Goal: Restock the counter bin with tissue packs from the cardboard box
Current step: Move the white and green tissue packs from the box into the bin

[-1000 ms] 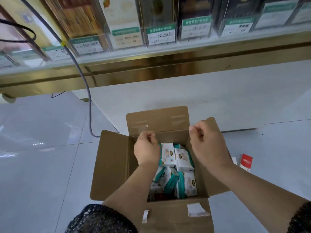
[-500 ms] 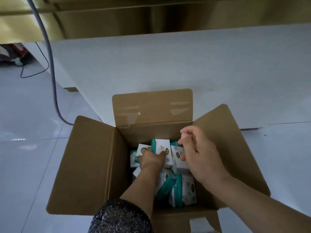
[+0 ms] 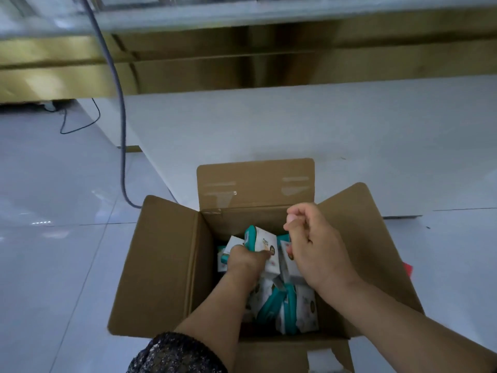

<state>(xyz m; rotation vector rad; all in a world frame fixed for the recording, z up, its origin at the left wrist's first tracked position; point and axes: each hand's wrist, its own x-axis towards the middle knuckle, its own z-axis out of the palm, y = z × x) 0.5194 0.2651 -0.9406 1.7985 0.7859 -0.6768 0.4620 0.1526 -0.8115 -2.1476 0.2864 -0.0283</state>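
Seen from above, a brown cardboard box point(image 3: 161, 265) sits on a glossy pale tiled floor point(image 3: 53, 265) with all four flaps folded outward, its far flap leaning against a white counter base point(image 3: 269, 125). Inside the box lies a loose jumble of small white-and-teal tissue packs point(image 3: 304, 310), some flat, some on edge. The person's left hand point(image 3: 246, 262) reaches down into the far half of the box; its fingers are curled around one upright tissue pack point(image 3: 266, 243) — white face, teal side — with the thumb pressed on the pack's front. That pack is inside the box, at the top of the pile and just below the rim. A second pack shows just left of the knuckles, but whether the hand also holds it cannot be told. The right hand point(image 3: 314, 249) hovers over the right side of the opening, above the packs, its fingers curled into a loose fist with the thumb tip against the forefinger; nothing can be seen in its grasp. A dark speckled sleeve point(image 3: 174, 354) covers the left forearm near the bottom edge. Beyond the box, a thick grey cable point(image 3: 122, 130) hangs down to the floor on the left — a thinner black cord point(image 3: 80, 127) loops beside it. A band of gold-coloured trim point(image 3: 188, 71) runs across the top of the counter base. A small red scrap point(image 3: 407, 269) peeks out past the right flap.
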